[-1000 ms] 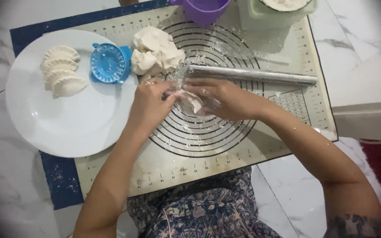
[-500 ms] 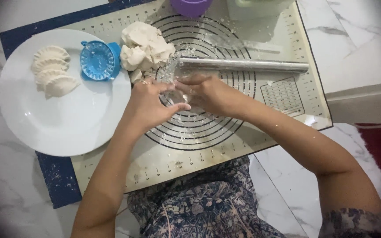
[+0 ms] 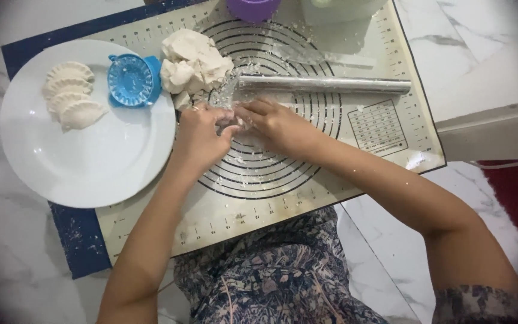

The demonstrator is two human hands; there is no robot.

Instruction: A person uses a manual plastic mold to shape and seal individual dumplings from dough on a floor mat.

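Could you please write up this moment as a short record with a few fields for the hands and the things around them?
left hand: left hand on the pastry mat, fingertips meeting the other hand
right hand: right hand beside it; a small dough piece between them, mostly hidden
grip: cannot tell whether either hand is closed on it
dough: large lump above the hands
rolling pin: metal pin lying across the mat
plate: white plate with folded dumplings and blue dumpling press

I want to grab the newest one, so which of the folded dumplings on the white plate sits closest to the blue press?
The lowest dumpling in the stack: it juts furthest right toward the blue press; the other dumplings lie further left, nearer the plate rim.
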